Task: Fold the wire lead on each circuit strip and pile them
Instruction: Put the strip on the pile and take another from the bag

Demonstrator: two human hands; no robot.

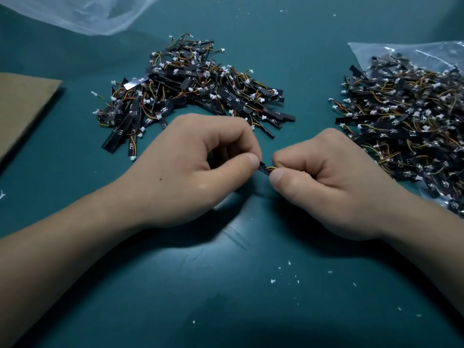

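Pinching circuit strip (263, 168) with left hand (198, 169), right hand (334, 182) pinching wire lead (271, 168), plastic bag (376, 50) full of strips (406, 121)

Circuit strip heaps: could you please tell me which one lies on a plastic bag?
The right-hand heap, spread over a clear plastic bag; the centre heap sits directly on the teal mat.

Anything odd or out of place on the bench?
Minor only. White flecks lie scattered over the green mat, mostly front right, like debris. One strip at the left of the middle pile shows a pale shiny face while the rest look black. No visible damage.
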